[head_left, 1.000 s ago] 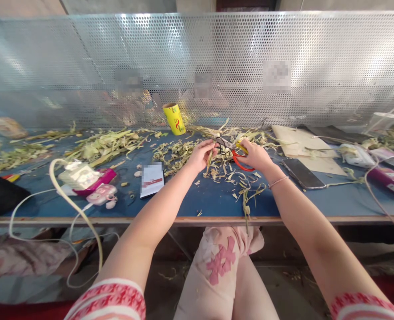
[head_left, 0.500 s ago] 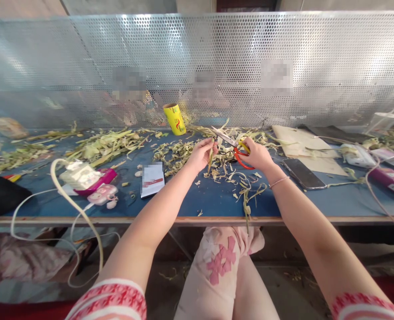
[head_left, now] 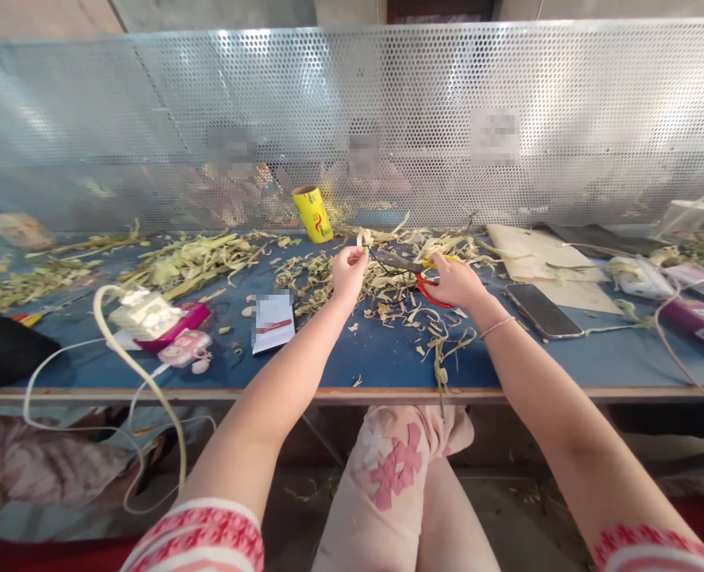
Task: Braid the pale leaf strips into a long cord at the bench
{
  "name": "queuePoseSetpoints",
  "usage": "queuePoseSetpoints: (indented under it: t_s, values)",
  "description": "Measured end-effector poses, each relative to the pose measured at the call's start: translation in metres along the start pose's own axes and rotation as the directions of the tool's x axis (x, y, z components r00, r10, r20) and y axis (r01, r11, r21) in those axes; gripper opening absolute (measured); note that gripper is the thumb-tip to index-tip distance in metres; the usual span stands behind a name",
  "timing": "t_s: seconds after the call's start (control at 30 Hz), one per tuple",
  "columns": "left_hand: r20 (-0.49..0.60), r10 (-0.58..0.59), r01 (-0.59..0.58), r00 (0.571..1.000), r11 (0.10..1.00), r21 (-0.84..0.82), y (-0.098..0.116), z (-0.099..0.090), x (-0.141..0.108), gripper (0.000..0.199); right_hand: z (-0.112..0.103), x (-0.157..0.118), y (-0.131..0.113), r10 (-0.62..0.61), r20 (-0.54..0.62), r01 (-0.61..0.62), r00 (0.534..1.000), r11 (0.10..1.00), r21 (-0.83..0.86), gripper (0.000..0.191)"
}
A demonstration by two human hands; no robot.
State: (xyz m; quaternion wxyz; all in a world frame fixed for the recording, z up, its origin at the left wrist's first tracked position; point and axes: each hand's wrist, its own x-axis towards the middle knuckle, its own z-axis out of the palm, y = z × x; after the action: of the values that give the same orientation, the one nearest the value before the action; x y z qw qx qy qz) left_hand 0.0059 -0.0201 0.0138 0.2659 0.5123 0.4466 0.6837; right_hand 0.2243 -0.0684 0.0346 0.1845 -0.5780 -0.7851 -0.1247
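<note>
My left hand [head_left: 350, 272] pinches a small pale plant strip [head_left: 364, 237] that sticks up from its fingertips, over a heap of pale green and cream scraps [head_left: 322, 278]. To its right, my right hand [head_left: 454, 280] is closed round the red and yellow handles of the scissors [head_left: 428, 287]. The scissor blades point left toward my left fingertips and look blurred. Beneath both hands, curled trimmings lie scattered on the blue table [head_left: 352, 357].
Behind the heap stands a yellow tube [head_left: 313, 214] before a perforated metal screen [head_left: 340, 95]. Left are plant stalks [head_left: 191, 262], a power strip [head_left: 155, 318] with cables, and a small box [head_left: 273, 320]. Right are a phone [head_left: 543, 310] and cardboard [head_left: 548, 258].
My left hand has moved slightly left and turned. The strip that hung below its fingers now shows above them. The scissors have tilted flatter, with my right hand still round the handles.
</note>
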Motion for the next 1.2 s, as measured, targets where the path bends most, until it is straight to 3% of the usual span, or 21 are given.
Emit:
queuePoseSetpoints:
  t_s: [0.23,0.5,0.77,0.97,1.2]
  values:
    - [0.059,0.179,-0.188,0.982,0.956,0.226,0.002,-0.004,0.0,0.005,-0.004,-0.001,-0.006,0.04,0.05,-0.04,0.998,0.999,-0.015,0.05]
    - [0.159,0.316,-0.352,0.936,0.87,0.345,0.003,-0.006,-0.004,0.008,-0.014,-0.005,-0.022,0.037,0.026,-0.036,0.999,0.999,-0.027,0.047]
    - [0.208,0.34,-0.394,0.917,0.853,0.344,0.007,-0.005,-0.009,0.012,-0.022,-0.008,-0.032,0.141,0.068,-0.141,0.988,0.99,-0.013,0.047]
    - [0.23,0.354,-0.419,0.906,0.822,0.386,0.01,-0.005,-0.01,0.016,-0.022,-0.01,-0.036,0.143,0.056,-0.142,0.988,0.99,-0.018,0.046]
    - [0.301,0.403,-0.5,0.864,0.755,0.425,0.008,-0.003,-0.009,0.022,-0.024,-0.012,-0.045,0.165,0.102,-0.162,0.981,0.986,-0.036,0.044]
